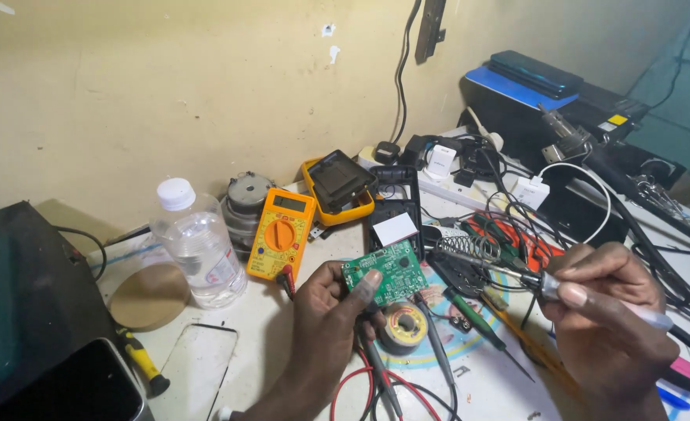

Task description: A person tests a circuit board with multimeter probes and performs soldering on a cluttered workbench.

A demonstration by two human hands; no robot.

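Left hand: the left hand (325, 316) has its grip closed on one green board (384, 273), thumb across the lower edge, fingers behind; the board is held tilted above the bench, just left of centre.
Right hand: the right hand (606, 312) has its grip closed round one soldering iron (516, 274), whose metal tip points left toward the board's right edge; whether tip and board touch I cannot tell.
Board: flat, rectangular, green, with small pale parts on its face.
Counts: one yellow multimeter (281, 232); one clear bottle (199, 245); one solder reel (404, 326); one screwdriver (143, 360) with a yellow and black handle; one green-handled screwdriver (477, 320); one power strip (446, 175) with several plugs.
Materials and shapes: the bottle is clear plastic, ribbed, with a white cap; the multimeter is a rubbery yellow block with an orange dial; the reel is a round spool of grey wire; one brown disc (151, 295) lies flat beside the bottle.
Leads: red and black wires (376, 386) loop below the left hand.
Stand: a coiled wire iron stand (470, 253) sits just right of the board.
Bench: white, smudged, crowded bench (267, 343), with a round coloured print under the reel.
Room: a pale yellow wall (165, 86), scuffed and chipped; a dark box (25, 304) at the left edge.
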